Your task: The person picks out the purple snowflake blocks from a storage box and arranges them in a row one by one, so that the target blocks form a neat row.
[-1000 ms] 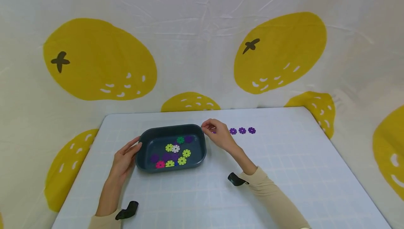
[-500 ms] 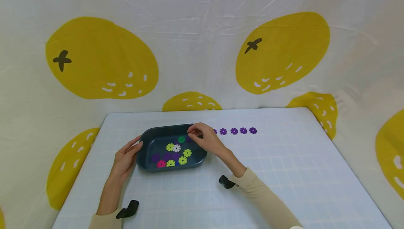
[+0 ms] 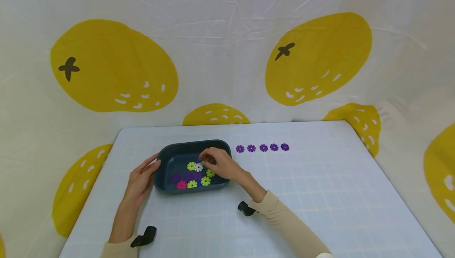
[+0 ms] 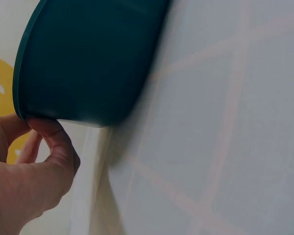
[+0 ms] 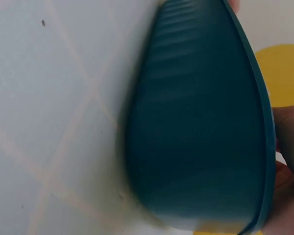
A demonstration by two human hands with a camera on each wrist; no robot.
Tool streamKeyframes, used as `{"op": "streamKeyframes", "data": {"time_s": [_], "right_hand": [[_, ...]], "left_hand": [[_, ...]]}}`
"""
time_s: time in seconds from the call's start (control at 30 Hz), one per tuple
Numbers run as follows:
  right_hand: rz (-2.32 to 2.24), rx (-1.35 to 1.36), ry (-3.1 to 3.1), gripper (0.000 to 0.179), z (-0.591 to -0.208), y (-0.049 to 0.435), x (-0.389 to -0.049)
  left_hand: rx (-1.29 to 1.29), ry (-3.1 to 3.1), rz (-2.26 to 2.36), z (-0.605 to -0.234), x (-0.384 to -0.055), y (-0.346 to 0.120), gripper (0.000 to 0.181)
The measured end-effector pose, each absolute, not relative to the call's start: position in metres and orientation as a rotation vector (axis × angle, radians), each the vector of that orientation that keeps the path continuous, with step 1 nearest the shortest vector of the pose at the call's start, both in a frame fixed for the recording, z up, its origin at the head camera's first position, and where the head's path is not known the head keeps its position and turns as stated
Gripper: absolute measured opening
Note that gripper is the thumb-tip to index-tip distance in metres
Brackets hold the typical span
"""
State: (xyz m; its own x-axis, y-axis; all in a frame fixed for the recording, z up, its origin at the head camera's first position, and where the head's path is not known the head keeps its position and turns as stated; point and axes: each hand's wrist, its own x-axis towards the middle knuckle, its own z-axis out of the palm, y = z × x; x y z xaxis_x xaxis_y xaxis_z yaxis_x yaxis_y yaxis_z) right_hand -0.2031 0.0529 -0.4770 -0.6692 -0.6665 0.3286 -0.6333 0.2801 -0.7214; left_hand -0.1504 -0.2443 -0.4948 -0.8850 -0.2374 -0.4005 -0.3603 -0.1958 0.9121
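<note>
My left hand [image 3: 141, 179] grips the left end of a dark teal plastic tray [image 3: 193, 142]; in the left wrist view its thumb and fingers pinch the tray's rim [image 4: 17, 73]. My right hand [image 3: 221, 164] reaches over the tray's right half, fingers bent, with a gap between thumb and fingertips and nothing visible held. Inside the tray lie notched flower-shaped discs: yellow [image 3: 191, 166], white [image 3: 198, 167], pink [image 3: 181, 185] and purple [image 3: 175, 177]. The right hand hides some of them. In the right wrist view the tray wall [image 5: 201, 122] hides the fingertips.
Several purple flower discs [image 3: 263, 147] lie in a row to the right of the tray on the pale checked tabletop [image 3: 320, 187]. Behind the table hangs a white cloth [image 3: 220, 52] with large yellow fruit prints.
My right hand has moved left and down from the left end of the purple row to over the tray, leaving a purple disc visible there. The left hand stays on the tray.
</note>
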Motion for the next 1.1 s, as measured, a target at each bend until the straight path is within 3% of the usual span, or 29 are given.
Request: {"op": "streamKeyframes", "data": {"time_s": [0.7,0.97,1.1], "right_hand": [[-0.831,-1.235,2.531,0.023,-0.486,0.033,-0.198],[-0.754,-1.192,2.537,0.027,-0.486,0.03,-0.195],[-0.768,-1.173,2.522,0.026,-0.486,0.031,-0.195]], "left_hand": [[-0.695,1.859,2.317,-0.494,-0.15,-0.244,0.054],[-0.732,1.845,2.286,-0.492,-0.15,-0.246,0.065],[-0.738,1.85,2.285,-0.493,-0.15,-0.246,0.061]]}}
